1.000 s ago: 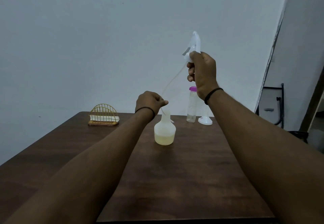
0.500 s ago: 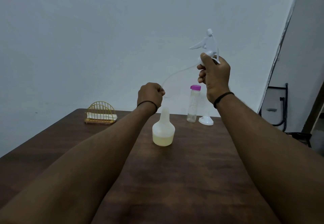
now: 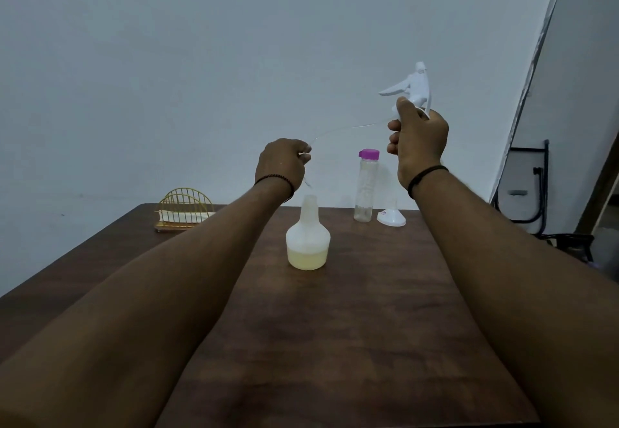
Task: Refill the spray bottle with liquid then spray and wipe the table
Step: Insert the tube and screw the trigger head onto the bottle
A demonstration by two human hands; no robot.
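Right hand (image 3: 418, 141) grips the spray head (image 3: 413, 87) up high, fingers wrapped round its collar; left hand (image 3: 283, 164) pinches the dip tube (image 3: 351, 127) just above the spray bottle (image 3: 308, 240), w/ yellow liquid, on the worktop (image 3: 351, 327). Best aim tube tip straight into neck, then lower head slowly & screw on.

Both arms outstretched; left hand (image 3: 283, 163) fingers curled, pinching; right hand (image 3: 419, 141) raised higher, fist gripping.
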